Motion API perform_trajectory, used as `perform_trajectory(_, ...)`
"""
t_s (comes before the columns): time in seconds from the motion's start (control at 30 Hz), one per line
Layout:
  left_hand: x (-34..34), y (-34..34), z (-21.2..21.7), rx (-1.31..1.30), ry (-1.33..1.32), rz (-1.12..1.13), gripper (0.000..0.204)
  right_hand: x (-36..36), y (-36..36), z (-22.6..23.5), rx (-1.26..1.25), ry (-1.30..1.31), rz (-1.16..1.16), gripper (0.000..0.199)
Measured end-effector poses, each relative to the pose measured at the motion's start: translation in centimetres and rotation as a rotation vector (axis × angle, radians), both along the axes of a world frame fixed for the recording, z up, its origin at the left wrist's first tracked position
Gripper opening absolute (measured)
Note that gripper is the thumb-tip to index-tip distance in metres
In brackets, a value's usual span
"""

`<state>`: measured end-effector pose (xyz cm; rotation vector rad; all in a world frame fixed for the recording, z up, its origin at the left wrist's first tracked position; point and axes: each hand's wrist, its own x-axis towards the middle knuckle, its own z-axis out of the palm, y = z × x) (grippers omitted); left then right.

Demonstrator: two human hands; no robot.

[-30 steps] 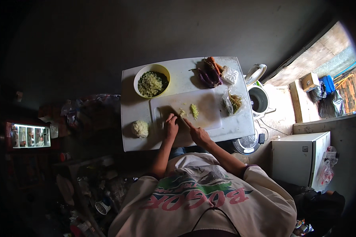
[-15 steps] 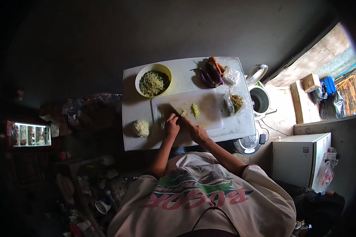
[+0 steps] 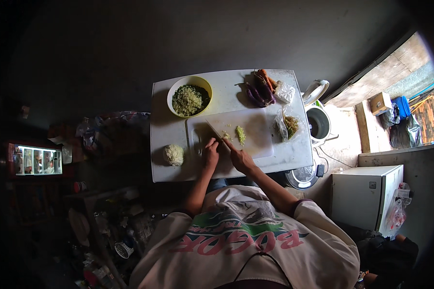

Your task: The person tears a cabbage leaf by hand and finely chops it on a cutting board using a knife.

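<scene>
A white cutting board [image 3: 261,121] lies on the table, with my two hands close together over its near edge. My right hand [image 3: 241,159] is wrapped round the handle of a kitchen knife [image 3: 214,128], whose blade points away and to the left. Just left of the knife, my left hand [image 3: 210,151] has its fingers bent and drawn together; what they press on is hidden under them. A strip of chopped pale-green vegetable [image 3: 240,135] lies right of the blade, with small loose bits between. Left of the board sits a round pale cabbage-like head [image 3: 173,155].
At the table's [image 3: 222,82] far left is a yellow bowl [image 3: 169,101] of chopped greens. Purple eggplants [image 3: 258,92], carrots [image 3: 264,76] and plastic bags [image 3: 285,92] fill the far right. A bag of green stalks [image 3: 289,126] lies below them. Beyond the right edge stands an open pot [image 3: 317,123].
The knife and my right hand have shifted slightly, and the blade lies a little steeper. My left hand keeps nearly the same place. The chopped pile looks unchanged.
</scene>
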<state>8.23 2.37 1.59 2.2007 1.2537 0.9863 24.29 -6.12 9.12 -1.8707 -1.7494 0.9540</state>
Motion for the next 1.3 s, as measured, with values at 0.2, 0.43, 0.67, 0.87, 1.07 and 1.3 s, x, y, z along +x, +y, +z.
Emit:
perform_trajectory(0.2,-0.4,0.1,-1.1,-0.147,-0.085,0.052,0.024,-0.4,-2.2,1.3,0.018,0.061,0.009,0.068)
perform_trajectory(0.43,-1.2,0.1,-2.4,-0.072,-0.025,0.032,0.021,-1.6,0.5,1.7,0.016,0.018,0.015,0.069)
perform_trajectory(0.67,-0.2,-0.5,-0.6,-0.058,0.001,0.037,0.024,-0.4,-3.2,1.0,-0.063,0.017,-0.005,0.07)
perform_trajectory(0.87,-1.2,-0.3,-0.4,0.099,-0.038,0.01,0.026,-1.1,1.0,1.2,-0.011,0.01,-0.008,0.07)
perform_trajectory(1.07,-1.2,-0.5,1.0,-0.083,0.008,0.027,0.023,-1.0,-2.7,1.2,-0.047,0.061,-0.017,0.067)
perform_trajectory(1.3,-0.5,-0.7,1.8,0.018,0.038,0.031,0.019,-0.9,0.0,0.8,0.005,0.021,0.001,0.071)
